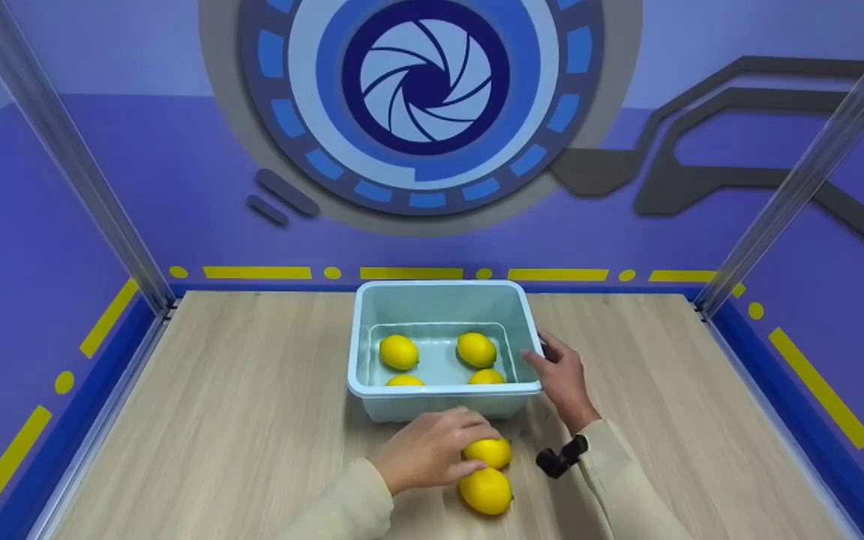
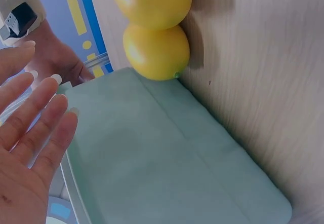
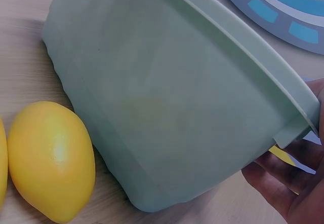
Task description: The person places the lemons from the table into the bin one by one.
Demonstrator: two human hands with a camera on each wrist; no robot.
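Observation:
A pale blue-green plastic bin (image 1: 394, 408) stands on the table with several lemons (image 1: 399, 352) inside. At the bin's right side my right hand (image 1: 565, 381) grips the rim, thumb over the edge and fingers outside and beneath it, as the right wrist view shows. Two more lemons lie on the table before the bin, touching one another: a farther lemon (image 1: 497, 453) close to the bin's front wall, and a nearer lemon (image 1: 486, 492). Just left of this pair is my left hand (image 1: 432, 448). Its fingers (image 2: 48, 110) look extended and apart from the lemons in the left wrist view.
The wooden table (image 1: 252, 390) runs up to a blue decorated back wall (image 1: 124, 187), with side walls left and right. Metal posts (image 1: 79, 157) rise at the back corners. A black wrist device (image 1: 562, 456) sits at my right cuff.

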